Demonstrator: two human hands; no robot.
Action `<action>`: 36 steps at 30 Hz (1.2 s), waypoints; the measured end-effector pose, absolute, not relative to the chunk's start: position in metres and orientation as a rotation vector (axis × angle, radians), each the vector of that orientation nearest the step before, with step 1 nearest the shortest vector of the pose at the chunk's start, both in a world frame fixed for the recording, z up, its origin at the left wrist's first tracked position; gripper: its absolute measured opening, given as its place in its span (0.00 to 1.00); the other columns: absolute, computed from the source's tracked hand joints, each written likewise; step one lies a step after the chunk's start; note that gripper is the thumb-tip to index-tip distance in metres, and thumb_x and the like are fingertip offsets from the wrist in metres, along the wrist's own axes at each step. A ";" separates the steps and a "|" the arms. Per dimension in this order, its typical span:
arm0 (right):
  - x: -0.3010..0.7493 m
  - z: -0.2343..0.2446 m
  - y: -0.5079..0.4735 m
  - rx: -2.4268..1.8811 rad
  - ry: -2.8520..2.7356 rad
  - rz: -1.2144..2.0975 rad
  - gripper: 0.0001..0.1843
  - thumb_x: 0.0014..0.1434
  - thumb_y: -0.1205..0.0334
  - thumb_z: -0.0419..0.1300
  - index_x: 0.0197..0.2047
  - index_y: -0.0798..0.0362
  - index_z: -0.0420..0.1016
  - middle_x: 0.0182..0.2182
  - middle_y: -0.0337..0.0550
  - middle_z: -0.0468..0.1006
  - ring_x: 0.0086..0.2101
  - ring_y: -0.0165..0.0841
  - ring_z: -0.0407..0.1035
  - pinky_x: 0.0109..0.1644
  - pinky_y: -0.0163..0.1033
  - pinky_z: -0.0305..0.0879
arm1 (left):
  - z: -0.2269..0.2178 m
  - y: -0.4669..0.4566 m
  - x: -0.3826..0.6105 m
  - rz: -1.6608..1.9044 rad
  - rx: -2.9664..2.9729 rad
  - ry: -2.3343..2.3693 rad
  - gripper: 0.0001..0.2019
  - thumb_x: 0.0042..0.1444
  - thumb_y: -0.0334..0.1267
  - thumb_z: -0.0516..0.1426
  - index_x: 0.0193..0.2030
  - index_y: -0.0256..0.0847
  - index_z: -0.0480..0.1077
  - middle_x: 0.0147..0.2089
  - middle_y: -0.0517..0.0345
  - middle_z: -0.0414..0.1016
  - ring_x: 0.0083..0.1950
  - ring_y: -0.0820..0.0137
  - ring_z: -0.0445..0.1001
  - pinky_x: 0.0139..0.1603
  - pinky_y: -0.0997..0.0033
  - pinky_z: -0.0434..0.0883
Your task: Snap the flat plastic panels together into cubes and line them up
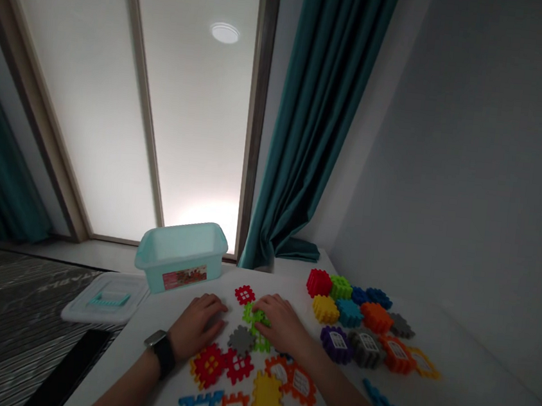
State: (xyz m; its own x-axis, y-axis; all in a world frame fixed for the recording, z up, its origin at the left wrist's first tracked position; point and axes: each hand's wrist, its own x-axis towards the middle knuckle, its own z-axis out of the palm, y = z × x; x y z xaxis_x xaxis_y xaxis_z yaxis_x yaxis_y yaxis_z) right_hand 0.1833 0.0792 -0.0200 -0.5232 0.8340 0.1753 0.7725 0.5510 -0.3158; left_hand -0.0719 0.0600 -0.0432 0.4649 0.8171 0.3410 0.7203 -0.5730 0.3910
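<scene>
Both my hands rest on a white table point(449, 390) among flat, toothed plastic building tiles. My left hand point(197, 331), with a dark watch at the wrist, lies knuckles up with curled fingers beside a grey tile point(241, 340) and above a red tile point(209, 364). My right hand point(282, 324) has its fingers closed on a green tile point(253, 315). A small red tile point(244, 294) lies just beyond my fingertips. Whether the left hand holds anything is hidden.
A teal storage tub point(182, 255) stands at the table's far left corner, its lid point(106, 299) beside it. Stacked and loose coloured tiles point(360, 319) lie to the right. More tiles point(266, 396) sit near me. A teal curtain point(318, 124) hangs behind.
</scene>
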 end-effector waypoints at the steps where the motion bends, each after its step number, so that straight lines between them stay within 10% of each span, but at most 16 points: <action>1: 0.183 -0.021 0.080 -1.326 -2.486 0.283 0.13 0.58 0.66 0.63 0.46 0.48 0.76 0.47 0.44 0.78 0.51 0.44 0.68 0.55 0.48 0.61 | -0.044 0.060 -0.072 0.759 2.506 1.344 0.10 0.62 0.36 0.56 0.49 0.44 0.73 0.49 0.51 0.75 0.51 0.57 0.73 0.51 0.56 0.70; 36: 0.226 -0.043 -0.004 -1.266 -2.006 0.325 0.24 0.56 0.64 0.64 0.56 0.47 0.67 0.54 0.49 0.73 0.56 0.45 0.66 0.62 0.52 0.64 | -0.014 0.037 -0.047 0.821 2.645 1.124 0.21 0.55 0.43 0.63 0.56 0.46 0.70 0.55 0.50 0.73 0.55 0.55 0.70 0.57 0.53 0.67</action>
